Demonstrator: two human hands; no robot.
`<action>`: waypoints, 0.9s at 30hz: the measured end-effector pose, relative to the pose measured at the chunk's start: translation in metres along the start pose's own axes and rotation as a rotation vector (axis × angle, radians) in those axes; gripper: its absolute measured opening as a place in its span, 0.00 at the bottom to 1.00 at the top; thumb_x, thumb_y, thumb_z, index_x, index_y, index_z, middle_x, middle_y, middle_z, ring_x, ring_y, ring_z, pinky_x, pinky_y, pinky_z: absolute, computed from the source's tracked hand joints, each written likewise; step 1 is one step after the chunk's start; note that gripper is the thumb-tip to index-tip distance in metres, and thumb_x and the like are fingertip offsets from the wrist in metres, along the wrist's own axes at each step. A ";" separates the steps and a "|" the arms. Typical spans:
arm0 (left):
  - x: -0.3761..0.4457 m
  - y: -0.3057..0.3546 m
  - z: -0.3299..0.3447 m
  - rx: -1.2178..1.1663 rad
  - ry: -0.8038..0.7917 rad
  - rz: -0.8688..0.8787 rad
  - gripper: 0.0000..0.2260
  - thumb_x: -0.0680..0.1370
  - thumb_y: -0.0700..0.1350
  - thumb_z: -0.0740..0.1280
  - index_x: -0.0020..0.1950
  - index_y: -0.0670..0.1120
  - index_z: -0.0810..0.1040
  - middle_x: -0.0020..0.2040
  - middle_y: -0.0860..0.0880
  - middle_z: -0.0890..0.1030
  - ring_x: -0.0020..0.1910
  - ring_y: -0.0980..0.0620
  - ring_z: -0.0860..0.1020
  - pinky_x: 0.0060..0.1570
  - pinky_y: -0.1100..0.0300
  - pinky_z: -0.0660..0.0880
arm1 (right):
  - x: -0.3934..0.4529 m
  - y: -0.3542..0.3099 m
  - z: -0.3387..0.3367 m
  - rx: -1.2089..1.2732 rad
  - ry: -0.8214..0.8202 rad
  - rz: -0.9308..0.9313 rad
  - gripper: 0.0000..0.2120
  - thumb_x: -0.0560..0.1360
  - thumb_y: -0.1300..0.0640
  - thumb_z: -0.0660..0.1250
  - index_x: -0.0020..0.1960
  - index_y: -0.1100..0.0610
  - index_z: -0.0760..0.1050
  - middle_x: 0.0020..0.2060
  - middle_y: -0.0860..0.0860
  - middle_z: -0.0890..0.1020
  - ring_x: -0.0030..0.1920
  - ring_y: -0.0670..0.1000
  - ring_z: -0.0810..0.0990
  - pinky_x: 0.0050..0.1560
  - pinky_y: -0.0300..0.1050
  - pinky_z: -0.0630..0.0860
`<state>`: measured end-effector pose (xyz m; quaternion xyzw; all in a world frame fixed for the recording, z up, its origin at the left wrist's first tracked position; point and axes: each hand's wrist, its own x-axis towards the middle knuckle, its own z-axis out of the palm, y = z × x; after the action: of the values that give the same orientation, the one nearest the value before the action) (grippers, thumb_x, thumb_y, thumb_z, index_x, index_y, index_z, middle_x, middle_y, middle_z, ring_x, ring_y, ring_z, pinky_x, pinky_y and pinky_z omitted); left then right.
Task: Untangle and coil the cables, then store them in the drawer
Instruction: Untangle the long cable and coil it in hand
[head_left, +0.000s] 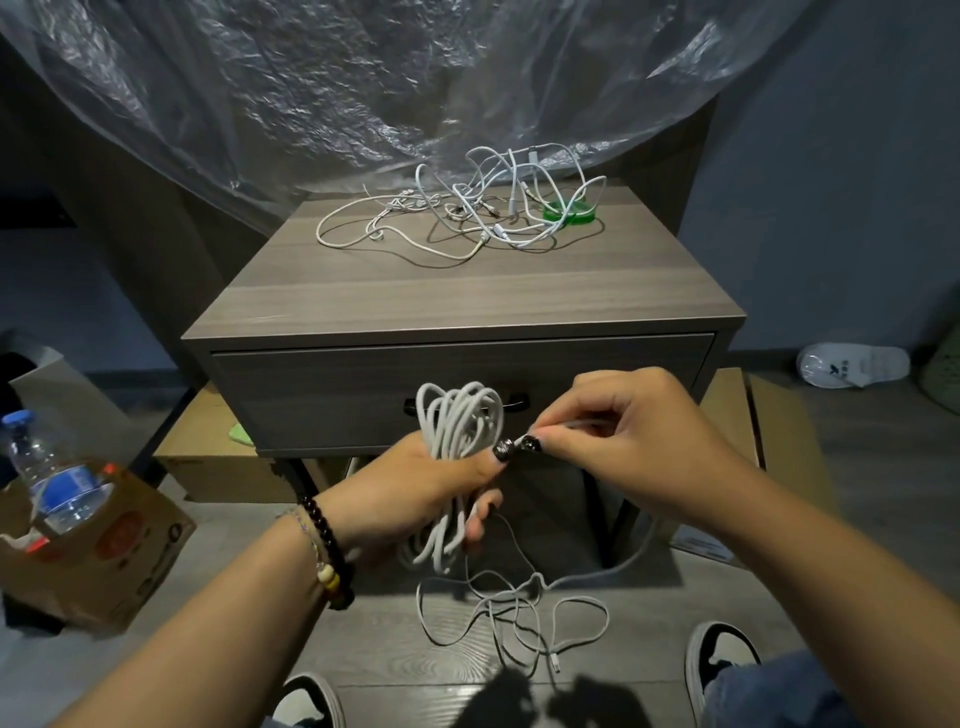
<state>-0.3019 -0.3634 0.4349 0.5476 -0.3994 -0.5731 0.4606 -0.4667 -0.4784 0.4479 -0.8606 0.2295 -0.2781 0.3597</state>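
white cables (462, 208) | green tape roll (569, 213) | grey woodgrain nightstand (467, 301)

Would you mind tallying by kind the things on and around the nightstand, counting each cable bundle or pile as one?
Cable bundle gripped by the left hand, strand pinched by the right hand: 1
Tangled cable pile on the nightstand: 1
Green tape roll: 1
Water bottle: 1
Cardboard box: 1
White slipper: 1
Total: 6
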 end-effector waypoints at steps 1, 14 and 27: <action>0.001 -0.001 0.002 0.008 -0.016 -0.001 0.13 0.72 0.47 0.66 0.48 0.39 0.75 0.27 0.47 0.72 0.23 0.54 0.71 0.27 0.62 0.73 | 0.000 0.000 0.002 -0.004 -0.002 -0.002 0.04 0.70 0.59 0.74 0.40 0.50 0.85 0.31 0.42 0.80 0.34 0.43 0.78 0.36 0.37 0.73; 0.011 -0.002 -0.005 -0.155 0.204 -0.018 0.10 0.80 0.35 0.58 0.41 0.36 0.73 0.29 0.43 0.77 0.28 0.48 0.80 0.28 0.61 0.78 | 0.002 0.043 0.023 -0.222 -0.094 0.246 0.06 0.74 0.55 0.68 0.43 0.45 0.80 0.34 0.45 0.81 0.34 0.43 0.78 0.35 0.35 0.74; 0.026 -0.080 -0.029 0.179 0.514 -0.400 0.08 0.79 0.36 0.62 0.40 0.39 0.72 0.28 0.46 0.73 0.19 0.55 0.74 0.19 0.66 0.68 | -0.027 0.189 0.150 -0.195 -0.593 0.708 0.40 0.63 0.49 0.80 0.70 0.55 0.67 0.64 0.53 0.71 0.59 0.51 0.75 0.55 0.41 0.74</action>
<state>-0.2794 -0.3669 0.3482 0.7798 -0.2037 -0.4581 0.3750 -0.4271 -0.5090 0.2108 -0.8015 0.4213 0.1423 0.3998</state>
